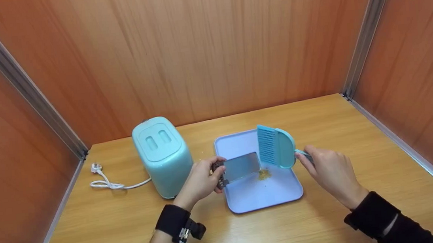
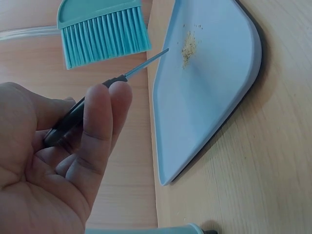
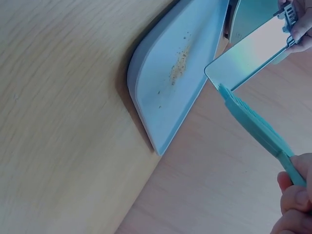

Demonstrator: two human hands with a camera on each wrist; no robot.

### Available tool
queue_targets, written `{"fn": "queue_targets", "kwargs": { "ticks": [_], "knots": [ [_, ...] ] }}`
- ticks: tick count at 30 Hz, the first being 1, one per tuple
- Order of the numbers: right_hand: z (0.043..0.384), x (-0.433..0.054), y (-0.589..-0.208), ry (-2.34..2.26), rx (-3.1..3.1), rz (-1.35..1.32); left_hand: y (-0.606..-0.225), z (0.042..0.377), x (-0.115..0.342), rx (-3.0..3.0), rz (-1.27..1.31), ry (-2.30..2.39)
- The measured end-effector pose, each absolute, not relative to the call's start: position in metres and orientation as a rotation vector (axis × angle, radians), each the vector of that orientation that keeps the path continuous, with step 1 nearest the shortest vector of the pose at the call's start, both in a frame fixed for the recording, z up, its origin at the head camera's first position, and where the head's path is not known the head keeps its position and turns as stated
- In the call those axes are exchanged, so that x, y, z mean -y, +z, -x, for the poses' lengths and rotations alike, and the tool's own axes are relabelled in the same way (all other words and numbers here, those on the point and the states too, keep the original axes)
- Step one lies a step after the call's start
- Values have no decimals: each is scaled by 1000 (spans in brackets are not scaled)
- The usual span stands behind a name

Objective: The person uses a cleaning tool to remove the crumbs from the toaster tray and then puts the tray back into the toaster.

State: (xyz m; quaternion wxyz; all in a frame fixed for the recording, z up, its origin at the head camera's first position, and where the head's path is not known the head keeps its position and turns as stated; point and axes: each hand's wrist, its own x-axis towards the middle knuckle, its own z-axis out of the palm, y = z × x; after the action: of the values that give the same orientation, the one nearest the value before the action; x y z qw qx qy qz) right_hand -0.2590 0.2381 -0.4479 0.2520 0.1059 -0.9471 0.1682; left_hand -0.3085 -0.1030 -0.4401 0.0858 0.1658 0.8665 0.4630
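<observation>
A flat metal crumb tray (image 1: 242, 166) with a dark end piece is tilted above the lavender tray (image 1: 263, 198). My left hand (image 1: 202, 177) pinches it by that dark end, thumb on top. In my right hand (image 1: 333, 171) is the handle of a turquoise brush (image 1: 286, 148), its bristles facing left. The right wrist view has the bristle tips (image 3: 224, 90) right at the crumb tray's far corner. Below them a small heap of yellowish crumbs (image 1: 264, 174) lies on the lavender tray, with a few specks around it.
A light turquoise toaster (image 1: 169, 169) with a lid over its top stands left of the lavender tray, close to my left hand. Its white cord (image 1: 113, 185) and plug lie on the table further left. Wooden panels (image 1: 229, 48) enclose the back and sides.
</observation>
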Motion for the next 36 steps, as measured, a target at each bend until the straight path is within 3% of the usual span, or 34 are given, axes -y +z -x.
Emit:
{"fn": "queue_targets", "kwargs": {
  "ticks": [27, 36],
  "knots": [
    [264, -239, -460, 382, 2627, -370, -437, 307, 104, -2534, -500, 1399],
    [258, -239, -447, 379, 2672, -370, -440, 307, 103, -2630, -558, 1341]
  ]
}}
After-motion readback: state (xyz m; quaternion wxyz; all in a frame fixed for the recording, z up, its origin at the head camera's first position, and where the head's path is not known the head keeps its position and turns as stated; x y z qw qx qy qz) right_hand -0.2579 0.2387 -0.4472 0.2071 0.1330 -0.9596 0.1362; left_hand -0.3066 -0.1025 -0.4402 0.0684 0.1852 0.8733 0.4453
